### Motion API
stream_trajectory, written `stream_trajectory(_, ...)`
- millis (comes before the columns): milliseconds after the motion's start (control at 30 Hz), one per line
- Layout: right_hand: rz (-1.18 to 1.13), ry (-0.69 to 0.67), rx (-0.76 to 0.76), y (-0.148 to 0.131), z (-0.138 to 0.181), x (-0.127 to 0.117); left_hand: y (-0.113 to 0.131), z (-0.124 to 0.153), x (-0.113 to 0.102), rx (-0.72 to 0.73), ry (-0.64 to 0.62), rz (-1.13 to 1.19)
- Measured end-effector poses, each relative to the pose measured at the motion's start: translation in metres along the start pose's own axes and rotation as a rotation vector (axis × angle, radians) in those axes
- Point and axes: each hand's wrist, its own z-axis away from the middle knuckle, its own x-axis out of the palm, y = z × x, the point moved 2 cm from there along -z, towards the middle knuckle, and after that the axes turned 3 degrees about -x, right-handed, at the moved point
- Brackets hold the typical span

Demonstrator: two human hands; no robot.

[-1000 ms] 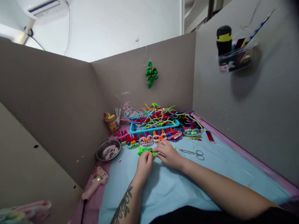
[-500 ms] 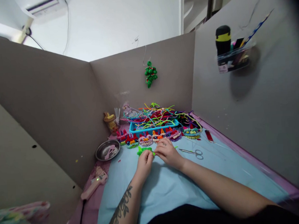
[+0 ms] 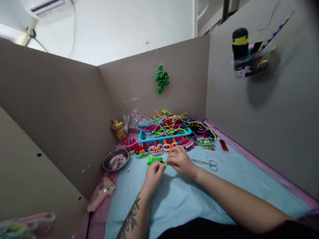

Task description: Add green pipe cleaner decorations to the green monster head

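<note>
Blue sheet, green piece, grey partitions, white wall

A white air conditioner sits at upper left. On the grey back partition hangs a dark-green ornament; on the right-hand one, a clear box (with a yellow-banded black bottle standing in it). Patterned cloth shows at lower left.

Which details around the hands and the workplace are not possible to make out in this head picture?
Head view:
Fuzzy bright-green piece: partly hidden by the bare left hand.
Bare right hand: fingertip grip too small to judge.
Tiny white pieces in the round metal bowl: too small to identify.
Multicoloured patterned cloth: cut off by the left edge.
</note>
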Motion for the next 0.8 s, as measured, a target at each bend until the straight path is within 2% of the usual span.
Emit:
stream_trajectory(300,0.009,-0.010,-0.007,0.009,0.000,0.000,-0.003,-0.001,0.001,-0.068,-0.057,0.101)
stream_trajectory(433,0.011,-0.003,-0.001,0.016,0.002,0.001,-0.003,0.000,0.000,-0.098,-0.019,0.086)
stream_trajectory(667,-0.008,-0.044,-0.001,0.010,0.002,0.005,-0.006,0.000,-0.001,-0.077,0.006,0.021)
stream_trajectory(800,-0.019,-0.084,-0.006,0.016,0.004,0.007,-0.005,-0.001,0.000,-0.093,-0.061,0.058)
